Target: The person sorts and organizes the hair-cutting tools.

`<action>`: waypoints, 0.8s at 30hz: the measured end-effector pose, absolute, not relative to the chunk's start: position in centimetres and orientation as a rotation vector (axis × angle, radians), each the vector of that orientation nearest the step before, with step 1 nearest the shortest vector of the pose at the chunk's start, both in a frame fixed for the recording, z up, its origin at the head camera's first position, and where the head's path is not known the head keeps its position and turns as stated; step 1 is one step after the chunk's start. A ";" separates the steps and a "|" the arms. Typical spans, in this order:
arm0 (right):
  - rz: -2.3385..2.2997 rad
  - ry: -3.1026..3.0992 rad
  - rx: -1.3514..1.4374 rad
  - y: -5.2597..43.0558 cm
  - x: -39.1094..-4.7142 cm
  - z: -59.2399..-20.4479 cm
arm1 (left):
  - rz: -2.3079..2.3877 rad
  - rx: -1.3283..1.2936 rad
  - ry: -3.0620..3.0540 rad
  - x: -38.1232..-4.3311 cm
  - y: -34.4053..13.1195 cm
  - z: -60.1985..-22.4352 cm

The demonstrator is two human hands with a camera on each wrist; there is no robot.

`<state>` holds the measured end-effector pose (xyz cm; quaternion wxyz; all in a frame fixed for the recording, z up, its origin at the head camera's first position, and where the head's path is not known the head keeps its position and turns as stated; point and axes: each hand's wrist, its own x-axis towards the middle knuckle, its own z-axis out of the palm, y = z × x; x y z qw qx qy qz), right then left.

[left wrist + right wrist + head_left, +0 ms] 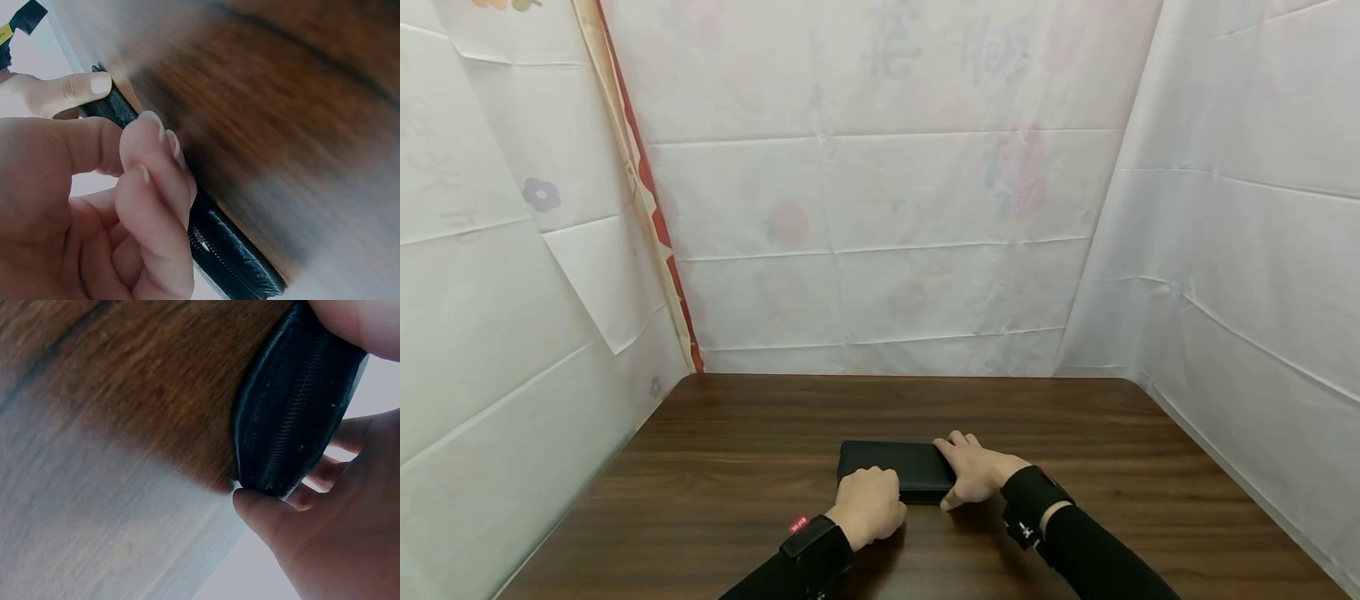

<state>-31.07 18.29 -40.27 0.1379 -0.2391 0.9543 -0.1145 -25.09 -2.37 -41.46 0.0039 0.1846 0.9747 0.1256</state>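
A black zip-around wallet lies flat on the wooden table, its long zipped side toward me. My left hand is at that near side with curled fingers, thumb and fingertips brought together at the zipper. The zipper pull itself is hidden behind these fingers. Around the wallet's right end, my right hand grips with the thumb at the near corner and the fingers spread over the far side. Zipper teeth run along the wallet's edge in the right wrist view, between the two hands.
Dark brown wooden table extends around the wallet on all sides. White printed sheets hang behind the table and along its left and right edges. Both wrists wear black straps.
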 end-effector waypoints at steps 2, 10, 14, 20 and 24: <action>-0.332 2.761 -0.694 18.3 -31.0 -40.3 | 0.391 0.572 3.052 -25.1 -2.4 -41.4; -0.339 2.778 -0.685 18.2 -31.0 -40.3 | 0.386 0.560 3.076 -24.9 -3.0 -41.7; -0.339 2.779 -0.680 18.2 -31.1 -40.4 | 0.413 0.554 3.069 -24.8 -3.4 -41.7; -0.351 2.762 -0.660 18.2 -31.1 -40.5 | 0.370 0.547 3.072 -24.9 -3.5 -41.6; -0.364 2.759 -0.667 18.2 -31.1 -40.3 | 0.376 0.545 3.075 -24.9 -3.7 -41.6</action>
